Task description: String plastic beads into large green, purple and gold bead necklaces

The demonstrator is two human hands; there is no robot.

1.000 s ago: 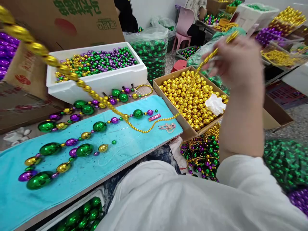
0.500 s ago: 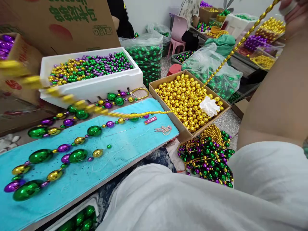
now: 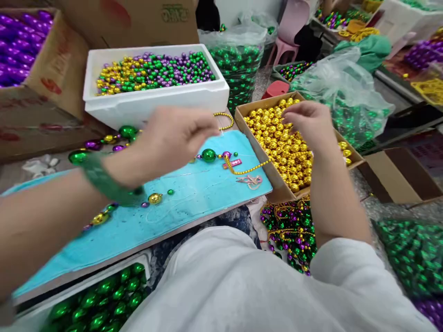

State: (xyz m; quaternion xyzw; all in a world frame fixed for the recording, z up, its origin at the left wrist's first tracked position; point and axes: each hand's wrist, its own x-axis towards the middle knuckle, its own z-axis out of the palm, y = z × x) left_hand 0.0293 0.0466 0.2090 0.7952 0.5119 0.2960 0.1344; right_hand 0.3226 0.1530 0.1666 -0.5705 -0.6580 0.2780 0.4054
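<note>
Curling my right hand (image 3: 308, 122) above the brown cardboard box (image 3: 278, 191) and my left hand (image 3: 178, 138) left of it, I can't tell either's grip; a thin gold-bead string (image 3: 249, 170) meets its rim.

Shiny gold on the thin bead strand (image 3: 238, 173). Turquoise, flecked with dark specks, on the cloth (image 3: 207, 196). Mixed gold, green and purple among the small beads (image 3: 155, 71); plain white on their foam box (image 3: 121, 110). All gold on the balls (image 3: 277, 138); brown on their carton (image 3: 275, 188). Dark green on the bracelet (image 3: 104, 180); plain white on the shirt (image 3: 242, 276). Pinkish red with white marks on the packet (image 3: 235, 163).
</note>
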